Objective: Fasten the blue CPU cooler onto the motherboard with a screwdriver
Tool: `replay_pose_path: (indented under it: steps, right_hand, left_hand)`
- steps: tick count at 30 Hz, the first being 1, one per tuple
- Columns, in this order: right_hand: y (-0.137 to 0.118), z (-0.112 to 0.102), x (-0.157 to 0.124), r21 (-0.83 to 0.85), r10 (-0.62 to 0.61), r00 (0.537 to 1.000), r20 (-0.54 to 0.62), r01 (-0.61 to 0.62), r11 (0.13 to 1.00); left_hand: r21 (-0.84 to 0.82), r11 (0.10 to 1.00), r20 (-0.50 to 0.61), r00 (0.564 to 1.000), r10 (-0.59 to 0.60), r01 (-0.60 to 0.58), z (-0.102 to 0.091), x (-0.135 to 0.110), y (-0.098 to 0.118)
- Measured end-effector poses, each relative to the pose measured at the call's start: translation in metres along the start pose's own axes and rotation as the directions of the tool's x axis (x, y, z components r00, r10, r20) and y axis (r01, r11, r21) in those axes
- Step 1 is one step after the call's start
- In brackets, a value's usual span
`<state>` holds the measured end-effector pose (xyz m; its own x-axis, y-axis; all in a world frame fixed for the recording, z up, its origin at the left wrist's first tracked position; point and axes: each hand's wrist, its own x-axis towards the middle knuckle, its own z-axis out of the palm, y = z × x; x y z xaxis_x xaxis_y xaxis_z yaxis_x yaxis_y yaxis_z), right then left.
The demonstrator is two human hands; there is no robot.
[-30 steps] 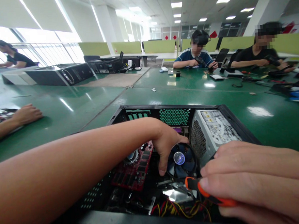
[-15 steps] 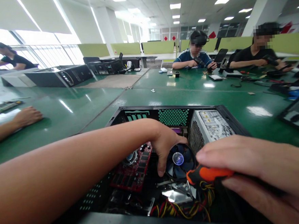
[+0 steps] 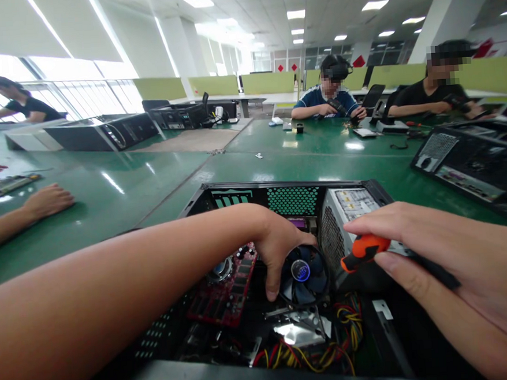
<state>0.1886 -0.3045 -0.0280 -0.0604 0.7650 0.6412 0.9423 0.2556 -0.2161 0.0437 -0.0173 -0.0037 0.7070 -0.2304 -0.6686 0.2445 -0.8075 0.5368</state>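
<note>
An open black computer case (image 3: 266, 367) lies in front of me. My left hand (image 3: 278, 243) reaches inside and grips the rim of a dark round cooling fan (image 3: 312, 277), the thumb on its left side and the other fingers partly hidden behind it. Over the case's right side, my right hand (image 3: 432, 258) holds an orange-and-black screwdriver (image 3: 366, 250) between thumb and fingers, clear of the fan. Left of the fan sits a red circuit board (image 3: 223, 290). A silver power supply (image 3: 332, 231) stands to its right, and coloured cables (image 3: 350, 328) run below.
Another computer case (image 3: 464, 163) stands on the green table (image 3: 183, 172) at the right. At the left rests another person's hand (image 3: 48, 203) beside a circuit board (image 3: 8, 185). Further cases (image 3: 106, 131) lie at the back left. Several people sit around the table.
My right hand has lifted up and right with the screwdriver, away from the fan. My left hand stays on the fan. The case at right has moved further into view.
</note>
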Motion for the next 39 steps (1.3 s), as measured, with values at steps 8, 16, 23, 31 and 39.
replay_pose_path:
  steps: [8,16,23,31,39]
  right_hand:
    - [-0.015,-0.007,0.043,-0.036,-0.11,0.987,0.119,0.115,0.993]
    - [-0.017,-0.006,0.039,-0.022,-0.091,0.988,0.123,0.094,0.995]
    - [-0.022,-0.003,0.046,-0.13,-0.171,0.984,0.056,0.177,0.976]
    - [-0.005,0.0,0.019,0.081,-0.097,0.993,0.072,0.091,0.993]
    - [-0.01,0.016,0.019,0.222,-0.097,0.987,0.131,0.067,0.973]
  left_hand:
    - [-0.004,1.0,0.005,1.0,0.0,0.0,0.001,-0.003,0.0]
    - [-0.027,0.999,-0.015,0.999,0.033,-0.033,0.002,-0.001,-0.003]
    - [-0.004,1.0,-0.019,1.0,-0.001,0.001,0.001,-0.005,0.003]
    - [0.016,1.0,-0.015,1.0,-0.024,0.024,0.0,-0.004,0.008]
    - [0.027,0.999,0.006,1.0,-0.025,0.024,-0.002,-0.002,0.009]
